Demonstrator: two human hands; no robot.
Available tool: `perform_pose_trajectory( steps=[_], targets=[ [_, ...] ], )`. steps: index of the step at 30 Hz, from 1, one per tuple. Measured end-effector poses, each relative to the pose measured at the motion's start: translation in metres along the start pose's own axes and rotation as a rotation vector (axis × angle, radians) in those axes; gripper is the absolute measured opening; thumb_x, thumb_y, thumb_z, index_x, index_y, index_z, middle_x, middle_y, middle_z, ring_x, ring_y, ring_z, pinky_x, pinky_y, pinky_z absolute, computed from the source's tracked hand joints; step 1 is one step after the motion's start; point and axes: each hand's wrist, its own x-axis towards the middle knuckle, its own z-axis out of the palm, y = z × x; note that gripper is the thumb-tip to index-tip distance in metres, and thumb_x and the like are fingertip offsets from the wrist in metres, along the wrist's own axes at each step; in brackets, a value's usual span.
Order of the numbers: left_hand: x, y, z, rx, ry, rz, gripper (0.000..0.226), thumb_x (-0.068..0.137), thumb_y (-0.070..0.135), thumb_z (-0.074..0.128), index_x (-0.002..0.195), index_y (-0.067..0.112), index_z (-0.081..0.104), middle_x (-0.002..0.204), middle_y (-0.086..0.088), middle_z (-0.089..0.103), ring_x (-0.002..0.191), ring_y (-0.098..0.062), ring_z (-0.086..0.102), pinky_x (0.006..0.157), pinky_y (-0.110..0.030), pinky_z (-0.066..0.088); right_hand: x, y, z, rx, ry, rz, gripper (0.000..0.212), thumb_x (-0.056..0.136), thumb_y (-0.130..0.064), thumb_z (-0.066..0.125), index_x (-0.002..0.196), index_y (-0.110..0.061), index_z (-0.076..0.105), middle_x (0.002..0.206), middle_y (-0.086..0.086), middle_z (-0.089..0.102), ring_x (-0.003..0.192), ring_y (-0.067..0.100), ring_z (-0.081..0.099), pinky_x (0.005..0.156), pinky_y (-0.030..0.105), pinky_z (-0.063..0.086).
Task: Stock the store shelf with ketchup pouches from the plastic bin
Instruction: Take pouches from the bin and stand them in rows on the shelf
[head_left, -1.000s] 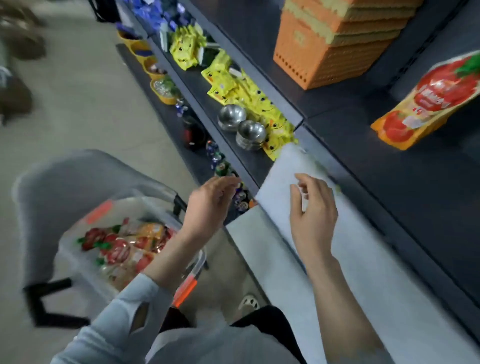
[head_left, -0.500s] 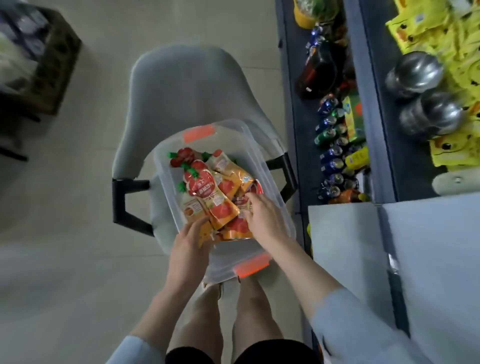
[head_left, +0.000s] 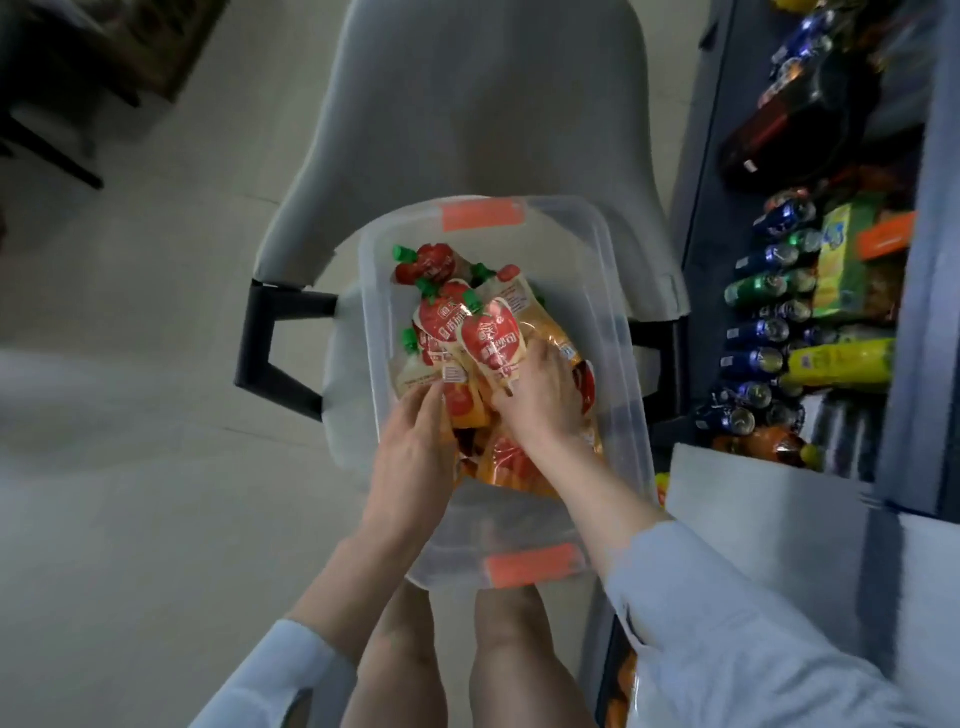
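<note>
Red-and-orange ketchup pouches (head_left: 491, 343) with green caps are lying heaped in the clear plastic bin (head_left: 618, 332) on a grey chair (head_left: 467, 119). The left hand (head_left: 415, 441) and right hand (head_left: 540, 395) are both closing their fingers around pouches in the pile.

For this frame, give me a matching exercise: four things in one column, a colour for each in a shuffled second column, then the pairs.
Things:
1. bin latches
2. pouch caps
3. chair
4. chair arm

Colours:
A. green
B. black
C. orange
D. light grey

Pairs: 1-C, 2-A, 3-D, 4-B
</note>
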Motion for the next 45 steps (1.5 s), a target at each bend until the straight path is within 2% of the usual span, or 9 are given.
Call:
perform_pose_trajectory(
  steps=[4,11,15,19,25,29,34,41,45],
  targets=[
    [0.044,0.006,0.02,0.07,-0.049,-0.115,0.063,0.096,0.011,0.046,0.152,0.014,0.017,0.156,-0.014,0.026,0.142,-0.032,0.027,0.114,-0.044,0.028,-0.01,0.028,-0.014,0.078,0.018,0.158,0.055,0.091,-0.041,0.068,0.13,-0.015,0.039,0.114,0.012,0.069,0.097,0.032,0.07,0.074,0.042,0.059],
    [0.122,0.018,0.068,0.082,-0.123,-0.355,0.092,0.094,0.045,0.052,0.151,0.003,-0.007,0.158,-0.026,-0.003,0.144,-0.047,0.004,0.117,-0.052,0.011,-0.031,0.055,-0.002,0.245,0.036,0.187,0.05,0.093,-0.038,0.064,0.135,-0.022,0.041,0.119,0.004,0.066,0.103,0.026,0.068,0.08,0.045,0.061],
    [0.133,0.022,0.087,0.1,-0.049,-0.303,0.089,0.093,0.043,0.054,0.153,0.019,-0.008,0.161,-0.014,-0.01,0.142,-0.052,-0.013,0.114,-0.065,0.005,-0.035,0.057,0.004,0.351,0.061,0.207,0.051,0.093,-0.041,0.063,0.136,-0.025,0.042,0.125,-0.001,0.063,0.109,0.02,0.067,0.084,0.045,0.06],
    [0.119,0.028,0.09,0.012,-0.028,-0.14,0.091,0.093,0.027,0.06,0.151,0.029,-0.01,0.161,-0.003,-0.016,0.146,-0.042,-0.002,0.116,-0.06,0.016,-0.041,0.056,-0.004,0.403,0.075,0.195,0.053,0.093,-0.041,0.064,0.139,-0.025,0.041,0.13,-0.002,0.06,0.112,0.016,0.065,0.087,0.042,0.06],
    [0.111,0.024,0.09,0.017,-0.029,-0.277,0.108,0.077,0.05,0.072,0.151,0.017,0.001,0.146,-0.019,0.035,0.13,-0.039,0.04,0.106,-0.057,0.037,-0.051,0.054,-0.027,0.424,0.069,0.201,0.057,0.094,-0.038,0.064,0.143,-0.02,0.04,0.129,-0.004,0.059,0.111,0.013,0.064,0.086,0.029,0.059],
    [0.118,0.027,0.087,-0.086,0.017,-0.319,0.08,0.076,0.043,0.075,0.138,0.011,0.035,0.126,-0.013,0.055,0.113,-0.032,0.056,0.093,-0.047,0.049,-0.054,0.054,-0.033,0.483,0.04,0.215,0.055,0.095,-0.042,0.06,0.142,-0.022,0.04,0.127,-0.006,0.059,0.106,0.008,0.063,0.082,0.022,0.056],
    [0.122,0.026,0.071,-0.294,-0.045,-0.346,0.062,0.075,0.028,0.079,0.127,0.019,0.046,0.118,-0.004,0.062,0.104,-0.025,0.062,0.086,-0.044,0.055,-0.056,0.059,-0.039,0.731,-0.024,0.291,0.038,0.093,-0.047,0.061,0.123,-0.026,0.049,0.109,-0.011,0.063,0.09,0.002,0.066,0.068,0.012,0.051],
    [0.062,0.039,0.007,-0.666,-0.207,-0.322,0.05,0.082,0.037,0.073,0.125,0.024,0.05,0.109,0.003,0.065,0.094,-0.015,0.066,0.07,-0.029,0.056,-0.094,0.05,-0.075,1.002,0.042,0.401,0.037,0.091,-0.047,0.066,0.12,-0.024,0.061,0.108,-0.004,0.071,0.093,0.01,0.07,0.079,0.03,0.059],
    [0.018,0.064,-0.042,-0.772,-0.28,-0.272,0.042,0.09,0.037,0.063,0.126,0.021,0.05,0.111,-0.002,0.066,0.097,-0.02,0.067,0.079,-0.037,0.058,-0.139,0.035,-0.104,1.074,0.144,0.406,0.035,0.091,-0.042,0.069,0.119,-0.022,0.061,0.11,0.0,0.071,0.098,0.016,0.071,0.083,0.035,0.059]
  ],
)
